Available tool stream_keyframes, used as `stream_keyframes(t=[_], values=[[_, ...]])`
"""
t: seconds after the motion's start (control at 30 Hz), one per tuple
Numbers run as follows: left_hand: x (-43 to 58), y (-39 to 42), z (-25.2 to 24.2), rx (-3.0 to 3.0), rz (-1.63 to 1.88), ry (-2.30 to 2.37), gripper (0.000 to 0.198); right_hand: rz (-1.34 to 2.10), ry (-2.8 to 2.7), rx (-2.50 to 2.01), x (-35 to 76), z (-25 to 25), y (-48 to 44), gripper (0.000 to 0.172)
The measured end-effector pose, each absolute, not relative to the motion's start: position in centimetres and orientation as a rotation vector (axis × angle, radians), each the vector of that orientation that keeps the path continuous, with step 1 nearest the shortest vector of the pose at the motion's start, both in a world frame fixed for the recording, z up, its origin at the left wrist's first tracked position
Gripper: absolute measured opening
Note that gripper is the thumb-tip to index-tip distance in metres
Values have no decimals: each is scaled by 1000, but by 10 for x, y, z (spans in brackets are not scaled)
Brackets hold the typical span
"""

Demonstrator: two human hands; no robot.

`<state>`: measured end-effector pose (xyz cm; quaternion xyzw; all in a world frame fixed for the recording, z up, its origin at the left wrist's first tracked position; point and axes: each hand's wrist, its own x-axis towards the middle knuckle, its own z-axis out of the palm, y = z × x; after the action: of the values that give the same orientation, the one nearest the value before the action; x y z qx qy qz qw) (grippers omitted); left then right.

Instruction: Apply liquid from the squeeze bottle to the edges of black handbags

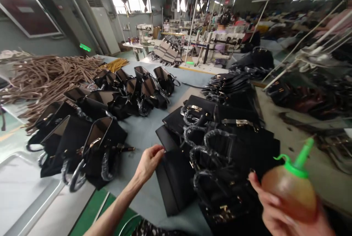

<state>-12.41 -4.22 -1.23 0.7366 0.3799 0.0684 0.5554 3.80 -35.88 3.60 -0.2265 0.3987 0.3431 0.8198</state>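
Hands first: our left hand (pixel 150 162) is nearly closed, fingertips pinching the top corner of the flat black bag (pixel 176 182) lying at the near-left edge of the bag pile (pixel 233 144). Our right hand (pixel 277 210) is wrapped round the amber squeeze bottle (pixel 291 188), green nozzle up, just right of the pile's near end.

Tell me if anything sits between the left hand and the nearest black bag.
Nothing visible does: the left hand touches the flat black bag at its top edge. The right hand holds a bottle.
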Motion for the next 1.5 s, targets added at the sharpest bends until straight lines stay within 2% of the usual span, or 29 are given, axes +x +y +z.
stream_keyframes(t=[0.1,0.17,0.33,0.43,0.53,0.63,0.77,1.0,1.2,1.37,1.5], values=[[-147,-59,-28,1936,143,998,23,726,794,-516,25,45,-348,43],[-156,-68,-45,1994,143,1073,22,757,722,-536,18,48,-341,38],[-174,-77,-92,1983,128,1306,57,857,669,-496,5,44,-335,58],[-175,-75,-106,1959,128,1306,66,889,681,-519,1,38,-337,58],[-165,-70,-105,2005,189,1202,61,907,676,-549,-2,32,-337,64],[-150,-60,-96,2024,178,1064,42,931,647,-576,-4,26,-334,71],[-139,-45,-84,2066,94,989,24,973,624,-587,-6,19,-328,68],[-128,-72,-65,2259,108,969,33,915,595,-554,10,21,-347,62],[-103,-133,-35,2215,116,535,24,871,590,-557,20,24,-374,52],[-82,-157,-35,2162,-36,504,31,891,589,-534,15,18,-379,51],[-76,-161,-35,2179,-49,524,20,929,601,-518,11,16,-379,51]])
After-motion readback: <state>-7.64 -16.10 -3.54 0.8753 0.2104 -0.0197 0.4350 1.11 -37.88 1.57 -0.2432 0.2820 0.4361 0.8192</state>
